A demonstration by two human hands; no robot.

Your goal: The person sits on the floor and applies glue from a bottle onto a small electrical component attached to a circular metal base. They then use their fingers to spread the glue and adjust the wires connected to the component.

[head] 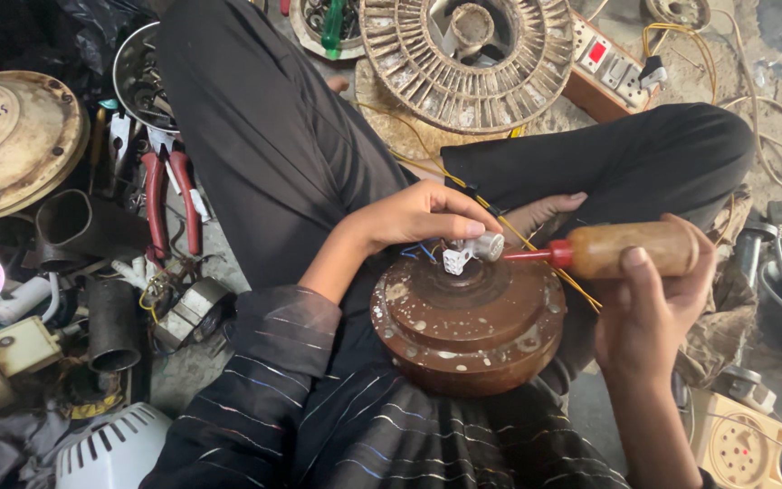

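While seemingly fingers (463,222) on terminal (457,260), screwdriver (622,250) alongside.

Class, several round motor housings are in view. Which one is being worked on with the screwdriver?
The dark brown motor housing on the person's lap: the wooden-handled screwdriver points at its top, unlike the beige housing lying far left.

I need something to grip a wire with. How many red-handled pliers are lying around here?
1. The red-handled pliers lie on the floor at the left, beside the person's leg, jaws pointing up toward a metal bowl. More may be buried in the clutter.
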